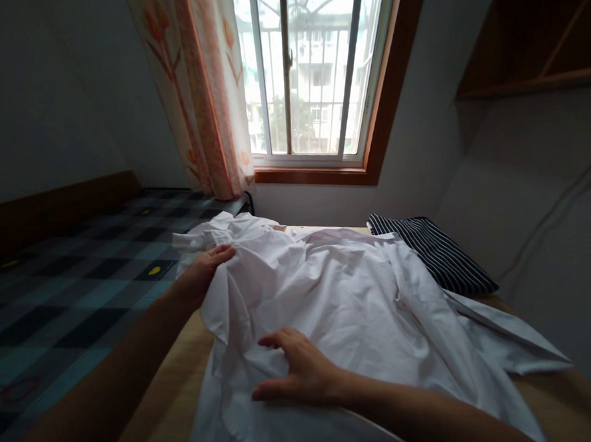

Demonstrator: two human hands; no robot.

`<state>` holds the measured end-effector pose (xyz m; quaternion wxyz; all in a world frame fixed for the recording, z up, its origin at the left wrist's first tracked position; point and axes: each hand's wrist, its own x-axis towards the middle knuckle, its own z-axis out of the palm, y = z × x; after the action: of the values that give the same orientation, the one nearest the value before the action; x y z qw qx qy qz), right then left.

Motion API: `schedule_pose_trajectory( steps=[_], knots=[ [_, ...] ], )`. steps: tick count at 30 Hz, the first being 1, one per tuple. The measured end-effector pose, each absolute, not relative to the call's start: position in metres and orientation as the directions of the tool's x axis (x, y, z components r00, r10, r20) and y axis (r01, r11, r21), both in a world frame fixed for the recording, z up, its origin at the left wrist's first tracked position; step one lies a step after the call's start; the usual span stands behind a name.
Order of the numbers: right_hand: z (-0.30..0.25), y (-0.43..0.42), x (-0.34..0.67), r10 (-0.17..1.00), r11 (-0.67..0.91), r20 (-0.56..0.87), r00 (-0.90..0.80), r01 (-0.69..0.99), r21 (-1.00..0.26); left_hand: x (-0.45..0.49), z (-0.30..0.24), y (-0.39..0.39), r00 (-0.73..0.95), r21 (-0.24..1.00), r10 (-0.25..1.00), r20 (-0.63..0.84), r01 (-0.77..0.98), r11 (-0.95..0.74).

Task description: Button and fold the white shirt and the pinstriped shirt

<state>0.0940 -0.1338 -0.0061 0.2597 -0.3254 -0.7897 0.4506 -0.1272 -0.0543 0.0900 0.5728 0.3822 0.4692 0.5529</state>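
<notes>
A white long-sleeved shirt [341, 297] lies spread and wrinkled over a wooden table, one sleeve stretched out to the right. At its upper left part, my left hand [210, 269] is closed on the fabric, the thumb and fingers pinching an edge. My right hand [301, 368] hovers over or rests lightly on the lower left of the shirt, thumb and fingers apart, holding nothing. Whether it touches the cloth I cannot tell.
The wooden table [170, 387] shows along the left side. A black-and-white striped folded cloth or cushion [434, 253] lies at the back right. On the left is a bed with a checked cover [92, 268]. A curtain [198, 88] hangs by the window [309, 82].
</notes>
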Motion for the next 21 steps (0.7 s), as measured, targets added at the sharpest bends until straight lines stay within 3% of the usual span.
schedule_pose_trajectory(
  steps=[3, 6, 8, 12, 14, 16, 21],
  knots=[
    [0.003, -0.139, 0.086, 0.813, 0.16, 0.076, -0.577, 0.096, -0.982, -0.088, 0.089, -0.058, 0.026, 0.971, 0.999, -0.04, -0.235, 0.045],
    [0.012, -0.144, 0.085, 0.874, -0.079, 0.022, -0.485, -0.188, -0.979, -0.048, 0.083, -0.061, 0.185, 0.999, 0.983, -0.003, -0.04, 0.011],
    [0.016, -0.146, 0.092, 0.925, -0.167, -0.038, -0.378, -0.316, -0.934, -0.026, 0.076, -0.063, 0.376, 0.991, 0.922, -0.095, 0.128, 0.049],
    [0.009, -0.155, 0.124, 0.948, -0.303, -0.246, -0.202, -0.339, -0.891, -0.002, 0.057, -0.055, 0.685, 0.951, 0.686, -0.243, 0.309, 0.029],
    [-0.002, -0.161, 0.146, 0.934, -0.358, -0.329, -0.143, -0.351, -0.865, -0.002, 0.046, -0.045, 0.71, 0.933, 0.677, -0.196, 0.348, -0.095],
    [-0.013, -0.168, 0.168, 0.927, -0.368, -0.369, -0.07, -0.366, -0.854, -0.007, 0.036, -0.032, 0.659, 0.863, 0.744, -0.111, 0.435, -0.256],
    [-0.017, -0.179, 0.214, 0.924, -0.336, -0.379, 0.043, -0.382, -0.861, -0.029, 0.015, -0.007, 0.571, 0.522, 0.813, 0.112, 0.662, -0.537]
  ],
)
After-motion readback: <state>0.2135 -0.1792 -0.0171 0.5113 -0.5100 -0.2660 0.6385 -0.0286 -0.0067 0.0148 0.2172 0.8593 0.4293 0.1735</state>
